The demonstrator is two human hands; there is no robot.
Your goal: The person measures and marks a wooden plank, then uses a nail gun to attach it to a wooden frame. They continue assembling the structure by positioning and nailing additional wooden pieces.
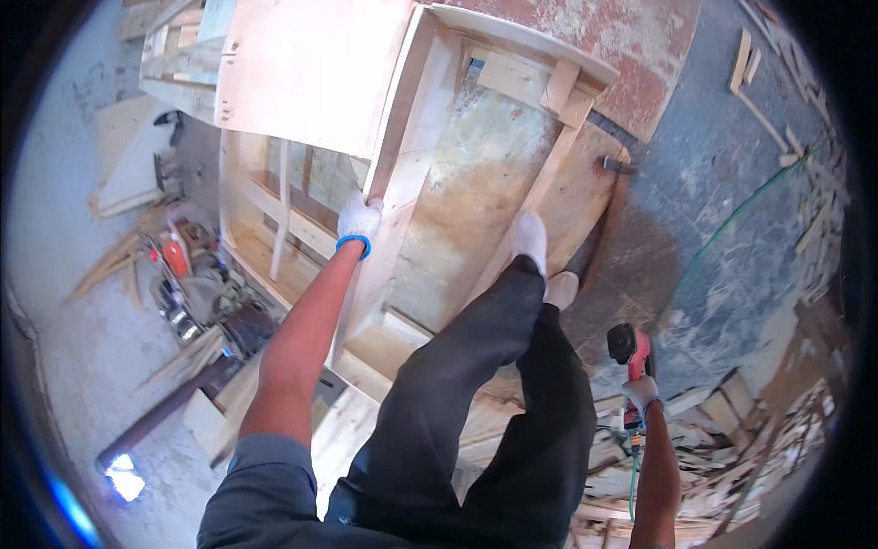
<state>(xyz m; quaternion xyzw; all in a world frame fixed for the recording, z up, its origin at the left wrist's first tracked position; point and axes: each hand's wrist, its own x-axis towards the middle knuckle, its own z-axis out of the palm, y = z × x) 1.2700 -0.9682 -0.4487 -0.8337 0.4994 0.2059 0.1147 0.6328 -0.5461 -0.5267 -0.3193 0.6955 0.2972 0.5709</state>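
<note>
My left hand (359, 216), in a white glove with a blue band at the wrist, grips the upright wooden board (402, 114) in the middle of a wooden frame. Its fingers are partly hidden by the board's edge. Out to the right, my gloved right hand (642, 392) is closed round the handle of a red and black air nail gun (629, 348), held away from the frame. A green air hose (633, 476) runs down from the tool's lower end. A pale plywood panel (306, 69) covers the frame's far left part.
A hammer (617, 166) rests by a curved wooden board (585, 183) near my feet. Wood offcuts (732, 412) pile up at the right. Tools and clutter, including a red-orange item (174, 258), lie on the left floor. Another green hose (732, 220) crosses the dark floor.
</note>
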